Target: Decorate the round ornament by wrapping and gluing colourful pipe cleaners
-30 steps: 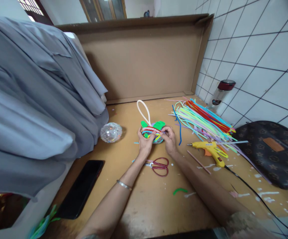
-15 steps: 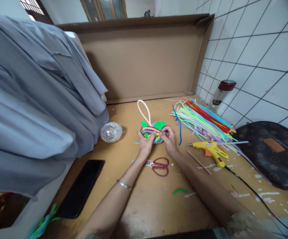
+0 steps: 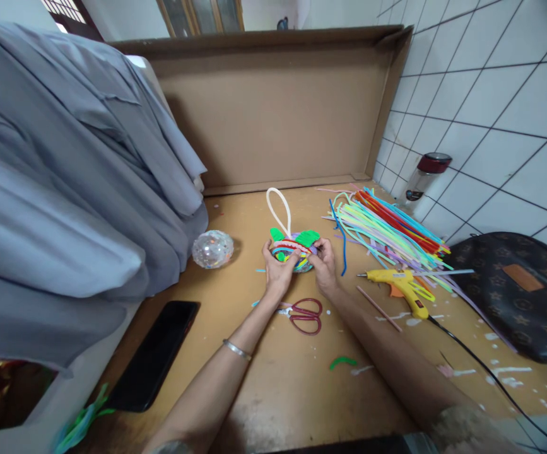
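Observation:
Between my hands is a round ornament of colourful pipe cleaners (image 3: 292, 244), with red, pink, blue, yellow and purple strands. It has green leaf shapes on top and a white loop (image 3: 279, 208) standing up from it. My left hand (image 3: 280, 271) grips its left side, thumb across the front. On the right side, my right hand (image 3: 325, 268) pinches the strands near the front edge; its fingertips partly hide what they press. Just below the hands lie red-handled scissors (image 3: 306, 316), their blades partly behind my left wrist.
A clear ball (image 3: 213, 249) and a black phone (image 3: 154, 356) lie at left, beside grey cloth (image 3: 65, 176). To the right are a pile of pipe cleaners (image 3: 387, 224), a yellow glue gun (image 3: 408, 290) with a cord, a bottle (image 3: 424, 180) and a dark bag (image 3: 514, 296). Cardboard (image 3: 277, 120) stands behind.
The ornament and both hands have shifted slightly to the right in view, and the ornament's front shows a little more. Both hands keep their hold.

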`<control>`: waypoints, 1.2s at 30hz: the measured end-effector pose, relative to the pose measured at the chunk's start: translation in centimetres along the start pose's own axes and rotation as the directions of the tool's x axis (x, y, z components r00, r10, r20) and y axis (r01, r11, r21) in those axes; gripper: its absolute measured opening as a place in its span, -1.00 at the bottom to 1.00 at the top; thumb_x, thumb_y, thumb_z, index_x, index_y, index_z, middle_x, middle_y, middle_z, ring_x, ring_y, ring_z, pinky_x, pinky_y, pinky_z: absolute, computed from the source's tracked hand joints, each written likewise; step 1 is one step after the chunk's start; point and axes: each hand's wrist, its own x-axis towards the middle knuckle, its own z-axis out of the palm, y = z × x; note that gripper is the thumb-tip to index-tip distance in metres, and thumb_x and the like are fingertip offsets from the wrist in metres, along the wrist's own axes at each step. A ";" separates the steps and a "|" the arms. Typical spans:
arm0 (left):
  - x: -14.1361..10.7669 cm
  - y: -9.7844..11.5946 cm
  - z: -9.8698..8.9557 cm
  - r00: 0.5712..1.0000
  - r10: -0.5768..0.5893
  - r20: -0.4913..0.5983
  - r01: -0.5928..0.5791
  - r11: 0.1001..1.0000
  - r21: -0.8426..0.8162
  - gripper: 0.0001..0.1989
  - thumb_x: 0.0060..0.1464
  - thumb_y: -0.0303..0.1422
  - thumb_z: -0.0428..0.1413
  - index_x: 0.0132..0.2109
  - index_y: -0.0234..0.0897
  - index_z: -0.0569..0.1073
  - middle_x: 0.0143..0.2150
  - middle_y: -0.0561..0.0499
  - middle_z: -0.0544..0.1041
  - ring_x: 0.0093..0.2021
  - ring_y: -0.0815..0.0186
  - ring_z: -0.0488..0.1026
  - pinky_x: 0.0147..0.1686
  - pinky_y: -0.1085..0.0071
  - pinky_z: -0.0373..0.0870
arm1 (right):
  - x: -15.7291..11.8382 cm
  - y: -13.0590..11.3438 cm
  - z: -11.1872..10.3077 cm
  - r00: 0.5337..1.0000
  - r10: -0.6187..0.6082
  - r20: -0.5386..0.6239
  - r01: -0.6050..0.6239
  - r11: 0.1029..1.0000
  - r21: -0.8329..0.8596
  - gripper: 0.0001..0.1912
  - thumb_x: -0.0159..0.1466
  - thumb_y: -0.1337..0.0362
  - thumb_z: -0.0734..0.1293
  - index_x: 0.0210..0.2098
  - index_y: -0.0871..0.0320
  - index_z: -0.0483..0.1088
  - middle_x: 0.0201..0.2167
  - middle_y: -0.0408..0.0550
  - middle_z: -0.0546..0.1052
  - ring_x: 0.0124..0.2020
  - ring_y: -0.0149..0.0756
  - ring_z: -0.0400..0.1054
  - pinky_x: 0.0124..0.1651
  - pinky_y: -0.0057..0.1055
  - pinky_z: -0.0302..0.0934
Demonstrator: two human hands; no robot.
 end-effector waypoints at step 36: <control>-0.6 0.3 0.5 0.998 0.064 -0.004 -0.064 0.998 -0.016 -0.17 -0.05 -0.10 0.32 0.28 -0.26 0.18 0.21 -0.23 0.40 0.24 0.07 0.36 0.26 0.15 0.25 | 0.0 -0.9 -0.2 0.999 0.030 -0.023 -0.028 0.994 0.104 -0.51 0.02 0.05 0.50 -0.16 0.05 0.28 -0.22 -0.08 0.51 -0.19 -0.24 0.41 -0.10 -0.27 0.33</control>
